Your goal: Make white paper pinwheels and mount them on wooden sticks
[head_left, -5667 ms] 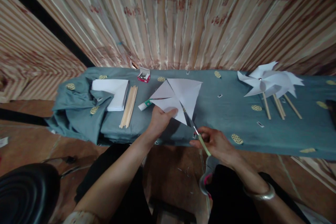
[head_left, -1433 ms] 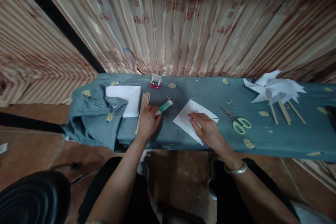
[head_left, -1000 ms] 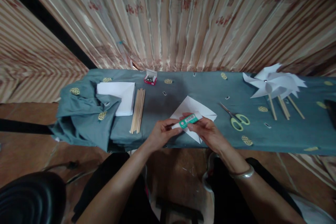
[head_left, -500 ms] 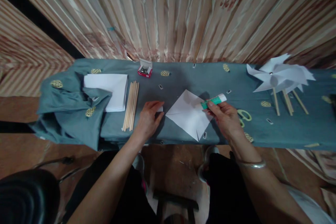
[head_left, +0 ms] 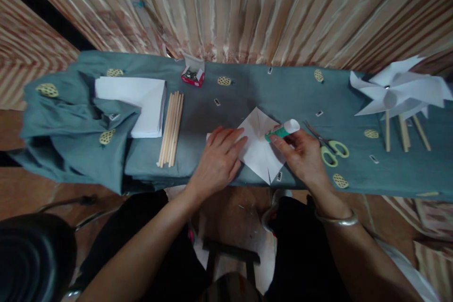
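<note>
A square of white paper [head_left: 260, 153], slit in from its corners, lies turned like a diamond on the cloth-covered table. My left hand [head_left: 221, 155] rests flat on its left corner, fingers stretched out. In my right hand [head_left: 304, 153] is a green and white glue stick [head_left: 283, 129], tilted with its green end down at the middle of the paper. Whether that end touches the paper I cannot tell. A small white piece [head_left: 208, 136] shows partly beside my left fingers. Green-handled scissors [head_left: 329, 147] lie just right of my right hand.
To the left are a bundle of wooden sticks [head_left: 171, 130] and a stack of white paper [head_left: 148, 113], partly under bunched cloth. An open red box [head_left: 193, 75] with small metal pieces stands at the back. Paper pinwheels [head_left: 399, 87] on sticks lie at right.
My left hand has moved right, from beside the paper onto its left corner. My right hand has brought the glue stick inward to the paper's middle, and the scissors show more. The view has shifted.
</note>
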The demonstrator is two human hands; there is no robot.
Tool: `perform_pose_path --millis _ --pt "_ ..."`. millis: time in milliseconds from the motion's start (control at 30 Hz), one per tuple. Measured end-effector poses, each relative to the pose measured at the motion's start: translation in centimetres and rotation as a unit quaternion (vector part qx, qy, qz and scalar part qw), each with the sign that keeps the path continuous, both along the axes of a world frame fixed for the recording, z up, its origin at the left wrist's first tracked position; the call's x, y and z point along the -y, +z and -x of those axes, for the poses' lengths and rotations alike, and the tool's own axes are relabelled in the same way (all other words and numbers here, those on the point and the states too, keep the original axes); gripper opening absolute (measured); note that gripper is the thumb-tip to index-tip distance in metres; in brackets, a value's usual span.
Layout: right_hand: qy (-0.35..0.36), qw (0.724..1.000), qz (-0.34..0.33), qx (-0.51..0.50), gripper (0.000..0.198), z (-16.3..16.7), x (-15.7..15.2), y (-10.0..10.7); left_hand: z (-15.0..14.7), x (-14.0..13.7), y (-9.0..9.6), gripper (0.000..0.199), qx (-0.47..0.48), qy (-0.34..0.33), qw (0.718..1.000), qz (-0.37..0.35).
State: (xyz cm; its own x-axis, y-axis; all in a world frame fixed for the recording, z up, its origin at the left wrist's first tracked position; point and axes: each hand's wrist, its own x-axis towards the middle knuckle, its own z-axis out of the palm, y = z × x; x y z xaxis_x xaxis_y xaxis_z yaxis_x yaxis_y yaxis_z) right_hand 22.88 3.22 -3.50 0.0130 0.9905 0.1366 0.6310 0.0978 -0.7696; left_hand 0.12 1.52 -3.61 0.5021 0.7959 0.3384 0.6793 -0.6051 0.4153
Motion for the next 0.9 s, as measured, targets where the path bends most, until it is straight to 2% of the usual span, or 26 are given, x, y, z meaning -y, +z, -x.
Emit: perform_pose_path --millis 100,367,567,900 --pt "-0.015 0.999 -0.008 0.038 0.030 0.5 0.3 0.7 -1.7 1.1 -0.5 0.036 -0.008 -0.058 0.998 0.026" --pt "-0.021 0.995 -0.019 0.091 0.033 1.0 0.2 1.1 -4.2 2.1 -1.1 0.038 -0.009 -0.117 0.992 0.048" --pt "-0.006 0.994 -0.040 0.101 0.034 1.3 0.2 1.3 -4.8 2.1 -1.1 0.036 -0.055 -0.107 0.992 0.029" --pt "0.009 0.993 -0.027 0.113 0.029 1.6 0.3 1.7 -4.7 2.1 -1.1 0.036 -0.052 -0.109 0.992 0.035"
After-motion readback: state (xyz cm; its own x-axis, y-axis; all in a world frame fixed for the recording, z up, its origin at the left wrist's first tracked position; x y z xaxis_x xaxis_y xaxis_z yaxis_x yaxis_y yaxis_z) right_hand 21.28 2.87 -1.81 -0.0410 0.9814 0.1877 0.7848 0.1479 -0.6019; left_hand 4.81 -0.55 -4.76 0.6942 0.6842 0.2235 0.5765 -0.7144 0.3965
